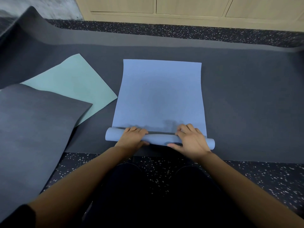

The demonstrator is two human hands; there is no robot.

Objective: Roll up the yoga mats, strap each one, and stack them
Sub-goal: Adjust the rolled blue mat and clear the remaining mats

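A light blue yoga mat [159, 94] lies flat in front of me, its near end wound into a thin roll [162, 139]. My left hand [133, 137] grips the left part of the roll, fingers curled over its top and thumb under the near side. My right hand [190, 140] grips the right part the same way. Both roll ends stick out past my hands. A teal mat [72, 84] lies flat to the left, partly under a dark grey mat [32, 129] at the near left.
Everything rests on a large dark mat [246, 104] over speckled black flooring [263, 176]. Another dark mat curls up at the far left [29, 30]. Light wooden cabinets [189, 9] line the back. My knees [156, 195] are just behind the roll.
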